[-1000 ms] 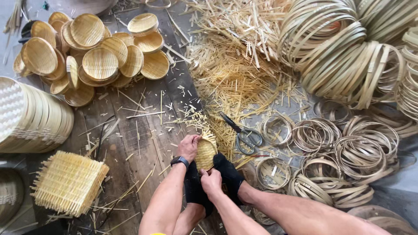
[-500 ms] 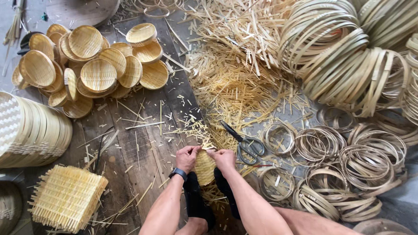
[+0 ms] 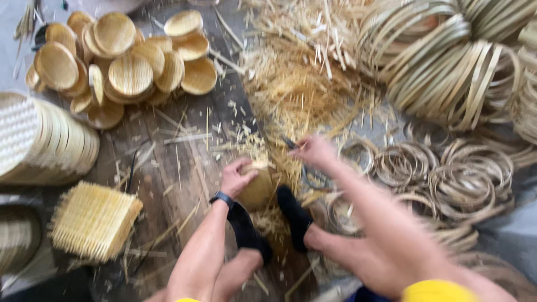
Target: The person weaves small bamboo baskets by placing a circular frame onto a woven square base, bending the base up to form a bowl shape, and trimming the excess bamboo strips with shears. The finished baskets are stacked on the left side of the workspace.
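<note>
Near the lower middle of the frame, a small round woven basket piece (image 3: 256, 187) is gripped by the left hand (image 3: 236, 178), whose fingers are curled over its upper rim; it is braced just above two black-socked feet (image 3: 268, 223) on the plank floor (image 3: 168, 173). Right of it, the right hand (image 3: 314, 152) is stretched toward the scissors (image 3: 306, 168), which lie just beside its fingertips with their long axis running down and to the right; motion blur hides whether the handles are already grasped. The right hand is the nearer one to the scissors. Finished woven discs (image 3: 126, 61) are piled at upper left, a square woven mat (image 3: 92, 221) lies at lower left, dry straw trimmings (image 3: 296, 84) are heaped at top centre, and coiled bamboo hoops (image 3: 447, 168) are spread at right.
</note>
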Demonstrator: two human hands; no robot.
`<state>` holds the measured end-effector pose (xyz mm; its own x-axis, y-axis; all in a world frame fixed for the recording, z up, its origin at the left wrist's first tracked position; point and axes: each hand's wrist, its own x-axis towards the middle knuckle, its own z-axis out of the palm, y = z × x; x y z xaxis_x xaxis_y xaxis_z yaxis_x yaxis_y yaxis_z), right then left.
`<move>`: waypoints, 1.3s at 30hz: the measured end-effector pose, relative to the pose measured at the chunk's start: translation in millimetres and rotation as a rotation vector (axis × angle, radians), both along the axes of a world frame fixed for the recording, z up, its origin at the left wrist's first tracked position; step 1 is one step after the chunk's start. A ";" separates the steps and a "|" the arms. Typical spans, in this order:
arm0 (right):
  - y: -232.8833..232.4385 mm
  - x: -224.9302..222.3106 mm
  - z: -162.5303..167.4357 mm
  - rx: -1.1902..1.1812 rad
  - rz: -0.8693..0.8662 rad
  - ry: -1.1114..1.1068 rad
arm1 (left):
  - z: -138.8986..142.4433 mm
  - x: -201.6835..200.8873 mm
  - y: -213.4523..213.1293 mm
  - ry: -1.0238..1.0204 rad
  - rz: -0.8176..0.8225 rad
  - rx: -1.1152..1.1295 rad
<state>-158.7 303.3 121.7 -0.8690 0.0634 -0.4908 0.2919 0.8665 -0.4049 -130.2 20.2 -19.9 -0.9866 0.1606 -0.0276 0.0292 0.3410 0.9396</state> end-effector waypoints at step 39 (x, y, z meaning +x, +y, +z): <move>22.7 71.4 -156.7 0.141 0.359 0.178 | -7.8 72.6 65.2 0.016 0.441 -0.343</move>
<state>-87.3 326.0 -35.0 -0.9185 -0.2025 -0.3396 -0.1019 0.9511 -0.2915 -57.6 85.5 -27.7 -0.9592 -0.2827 0.0094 -0.1722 0.6099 0.7735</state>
